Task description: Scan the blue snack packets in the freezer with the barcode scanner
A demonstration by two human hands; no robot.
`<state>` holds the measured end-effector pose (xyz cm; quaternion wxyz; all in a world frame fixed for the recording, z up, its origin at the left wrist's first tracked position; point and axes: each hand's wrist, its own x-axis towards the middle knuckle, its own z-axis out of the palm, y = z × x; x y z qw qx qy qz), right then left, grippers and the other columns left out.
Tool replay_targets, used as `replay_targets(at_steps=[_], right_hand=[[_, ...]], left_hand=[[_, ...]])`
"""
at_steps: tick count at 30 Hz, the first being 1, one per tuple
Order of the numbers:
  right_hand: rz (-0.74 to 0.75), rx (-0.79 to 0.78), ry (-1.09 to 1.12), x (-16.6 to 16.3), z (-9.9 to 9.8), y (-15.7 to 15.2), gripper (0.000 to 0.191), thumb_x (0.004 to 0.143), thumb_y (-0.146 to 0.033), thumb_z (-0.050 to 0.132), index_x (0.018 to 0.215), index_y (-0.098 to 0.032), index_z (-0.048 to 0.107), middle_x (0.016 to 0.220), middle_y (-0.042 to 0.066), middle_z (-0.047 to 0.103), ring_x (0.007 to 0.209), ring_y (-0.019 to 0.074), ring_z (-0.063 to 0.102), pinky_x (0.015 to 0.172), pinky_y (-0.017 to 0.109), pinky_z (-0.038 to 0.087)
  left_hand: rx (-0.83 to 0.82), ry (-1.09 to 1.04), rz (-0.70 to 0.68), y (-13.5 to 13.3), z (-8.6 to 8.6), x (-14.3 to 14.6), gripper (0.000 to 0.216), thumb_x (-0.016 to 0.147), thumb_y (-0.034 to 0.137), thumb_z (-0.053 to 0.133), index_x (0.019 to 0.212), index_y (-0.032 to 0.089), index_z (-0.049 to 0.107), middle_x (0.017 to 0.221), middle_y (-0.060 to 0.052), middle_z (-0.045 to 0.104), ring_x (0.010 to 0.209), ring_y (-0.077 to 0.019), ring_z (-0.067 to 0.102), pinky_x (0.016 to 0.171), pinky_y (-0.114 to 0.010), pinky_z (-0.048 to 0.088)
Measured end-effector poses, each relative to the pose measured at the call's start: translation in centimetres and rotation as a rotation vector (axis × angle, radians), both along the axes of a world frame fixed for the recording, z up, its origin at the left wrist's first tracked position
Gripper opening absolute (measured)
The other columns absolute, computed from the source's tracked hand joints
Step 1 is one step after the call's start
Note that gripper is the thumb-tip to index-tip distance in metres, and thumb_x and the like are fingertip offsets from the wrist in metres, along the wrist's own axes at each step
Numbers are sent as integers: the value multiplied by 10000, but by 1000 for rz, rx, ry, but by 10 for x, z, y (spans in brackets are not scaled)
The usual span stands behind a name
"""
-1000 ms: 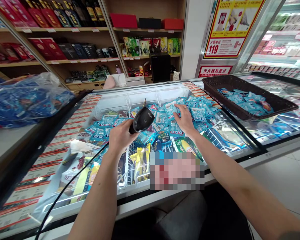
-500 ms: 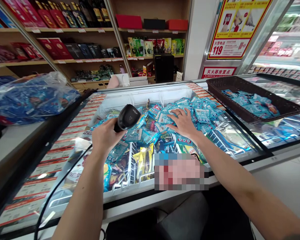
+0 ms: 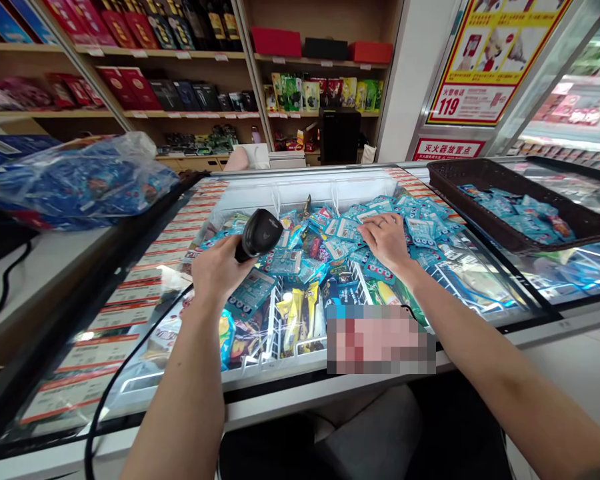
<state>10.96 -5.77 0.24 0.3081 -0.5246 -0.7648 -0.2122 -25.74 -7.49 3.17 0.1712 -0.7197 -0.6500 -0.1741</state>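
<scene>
My left hand is wrapped around the handle of a black barcode scanner, its head pointing right above the freezer's goods. A black cable trails down from it beside my forearm. On the right, my right hand rests on the heap of blue packets, fingers drawn together at the edge of a blue packet with a barcode label. The fingertips are partly hidden. Another blue packet lies below the scanner, and yellow wrappers stand in a white wire basket.
A brown tray with several blue packets sits on the freezer at the right. At the left lies a clear bag of blue packages. A blurred-out item is on the front edge. Stocked shelves stand behind.
The fingers of my right hand, spread over the packets before, have drawn together. The whole view has shifted slightly, while the scanner stays in my left hand.
</scene>
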Motion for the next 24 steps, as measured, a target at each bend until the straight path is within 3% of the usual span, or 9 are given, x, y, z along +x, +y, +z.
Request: replay_targets(at_steps=[6,14,24], right_hand=[[-23,-23,-74,-12,-3,1,443,989,-421,308,947,-192,686,1008,80,689,993,242,534,956,446,302],[-66,-86,-113,-25,0,5,510,983,-432,239,1051,-141,654,1026,158,647,1019,299,496,902,468,322],[-93,-100,-95,-36,3,9,554,986,-448,210,1041,-132,661,1019,161,641,1014,306,486,907,482,313]], left_hand=[[-27,-13,-40,-3,-1,2,430,802,491,519,1144,243,595,1097,-59,683,922,-264,646,632,-315,375],[-64,-13,-106,-6,0,9,377,799,469,527,1080,237,622,1100,-54,690,955,-263,644,643,-311,394],[-62,-7,-116,-7,1,10,367,801,466,523,1075,242,621,1095,-49,690,931,-268,647,632,-315,381]])
